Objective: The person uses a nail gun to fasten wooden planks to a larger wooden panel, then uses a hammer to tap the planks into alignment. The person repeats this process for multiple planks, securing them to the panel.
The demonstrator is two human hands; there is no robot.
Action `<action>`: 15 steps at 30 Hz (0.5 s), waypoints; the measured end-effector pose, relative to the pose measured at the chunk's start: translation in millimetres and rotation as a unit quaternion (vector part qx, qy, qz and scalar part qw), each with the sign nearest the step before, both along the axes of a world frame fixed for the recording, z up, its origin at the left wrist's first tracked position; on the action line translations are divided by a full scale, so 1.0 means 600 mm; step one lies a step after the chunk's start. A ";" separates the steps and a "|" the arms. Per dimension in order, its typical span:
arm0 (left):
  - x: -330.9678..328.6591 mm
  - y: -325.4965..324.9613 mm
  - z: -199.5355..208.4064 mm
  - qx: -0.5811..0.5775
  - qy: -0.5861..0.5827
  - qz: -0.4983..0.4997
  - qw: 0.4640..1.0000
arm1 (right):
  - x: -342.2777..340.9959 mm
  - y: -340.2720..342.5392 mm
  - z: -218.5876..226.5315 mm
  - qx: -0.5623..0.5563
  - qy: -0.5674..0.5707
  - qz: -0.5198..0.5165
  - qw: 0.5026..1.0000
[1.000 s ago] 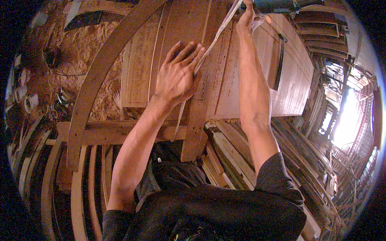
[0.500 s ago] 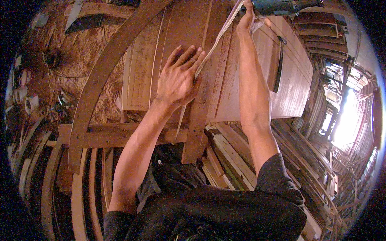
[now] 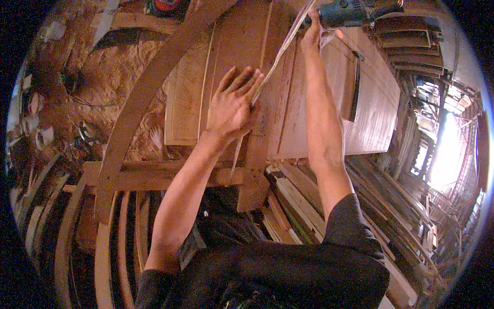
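Note:
My left hand [image 3: 232, 105] lies flat with fingers spread on a reddish wooden panel [image 3: 288, 108], pressing beside a thin pale strip of wood [image 3: 280, 54] that runs diagonally toward the top. My right hand [image 3: 313, 31] reaches far up the panel and grips a blue-green power tool [image 3: 355, 11] at the strip's upper end. A long curved wooden rail [image 3: 149, 92] arcs along the panel's left side.
Sawdust covers the floor [image 3: 103, 72] at the left, with tape rolls [image 3: 42, 136] and small items there. Curved wooden pieces [image 3: 110, 247] lie at the lower left. Stacked planks [image 3: 309, 206] sit below the panel, and timber racks [image 3: 411, 56] stand at right.
My left hand has slid a little up and to the right along the panel. The right hand keeps hold of the power tool near the top.

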State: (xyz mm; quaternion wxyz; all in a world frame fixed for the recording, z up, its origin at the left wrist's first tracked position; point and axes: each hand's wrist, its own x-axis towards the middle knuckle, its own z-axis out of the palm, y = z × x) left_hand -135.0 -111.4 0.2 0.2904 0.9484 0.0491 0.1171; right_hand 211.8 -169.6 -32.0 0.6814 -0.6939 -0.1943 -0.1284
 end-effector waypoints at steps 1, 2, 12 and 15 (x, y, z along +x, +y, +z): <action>0.002 0.001 -0.010 0.007 -0.022 0.003 1.000 | 0.002 0.000 0.001 -0.005 0.013 0.003 1.000; 0.007 -0.004 -0.027 0.013 -0.046 0.004 0.999 | 0.000 -0.012 0.004 -0.011 0.025 0.005 1.000; -0.235 -0.095 0.086 -0.095 -0.104 -0.301 0.943 | -0.300 -0.419 0.142 -0.051 0.186 -0.057 0.980; -0.262 -0.104 0.133 0.078 -0.037 -0.314 0.946 | -0.472 -0.507 0.261 -0.194 0.135 -0.130 0.963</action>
